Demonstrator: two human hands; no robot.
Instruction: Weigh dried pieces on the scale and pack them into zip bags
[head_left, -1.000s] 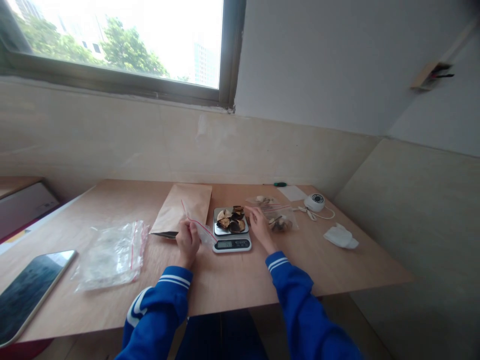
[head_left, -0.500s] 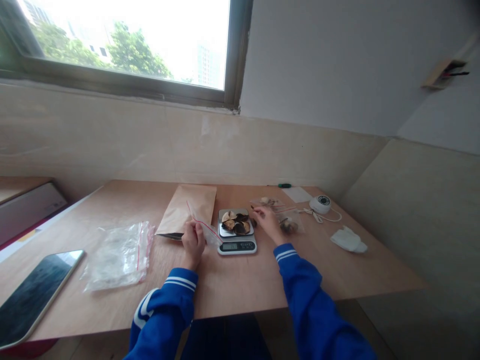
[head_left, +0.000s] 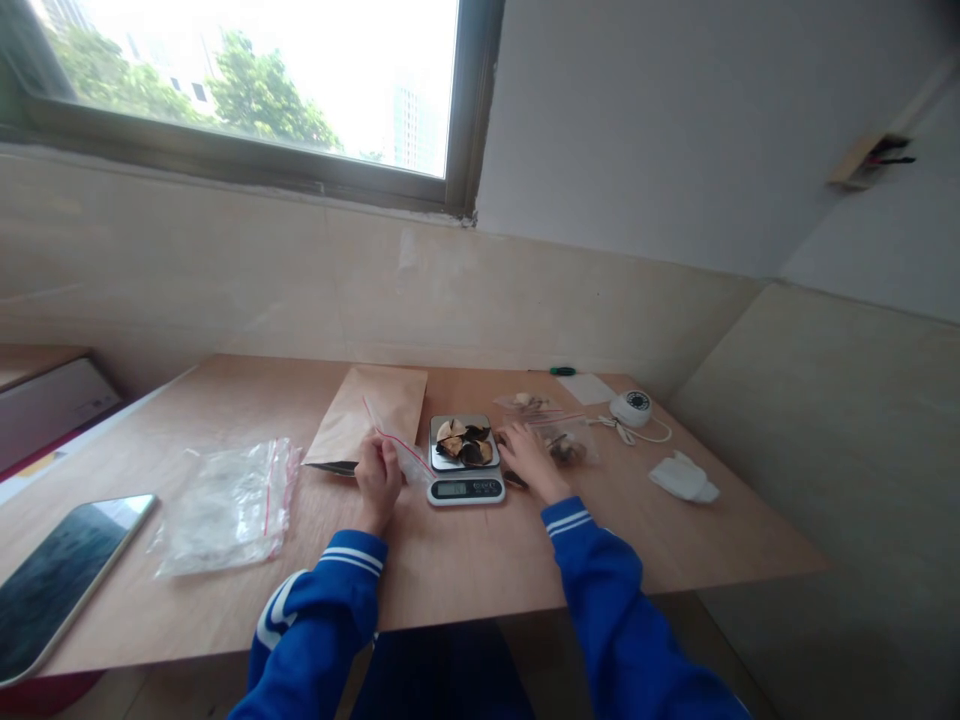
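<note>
A small digital kitchen scale (head_left: 466, 489) lies on the table, its display lit. Several curled dried pieces (head_left: 465, 443), dark brown to black with cream and tan parts, rest on its plate. To the left of the scale, my left hand (head_left: 378, 474) is closed on a clear zip bag (head_left: 411, 458) with a red seal strip. My right hand (head_left: 534, 458) is low over the table at the scale's right side, fingers curled and pointing toward the plate; whatever is under the fingertips is hidden. One dark dried piece (head_left: 515, 480) shows on the table beneath that hand.
Behind my left hand lies a brown paper pouch (head_left: 382, 400). Empty clear bags (head_left: 221, 510) and a phone (head_left: 64, 580) are at left. Filled clear bags (head_left: 574, 443), a white round device (head_left: 631, 407) with a cord, a crumpled tissue (head_left: 684, 478) and a green-handled tool (head_left: 562, 371) are at right.
My right hand has come down toward the table from beside the plate's upper right, where it pinched a small dark piece. A dark piece now shows under it. My left hand keeps the bag.
</note>
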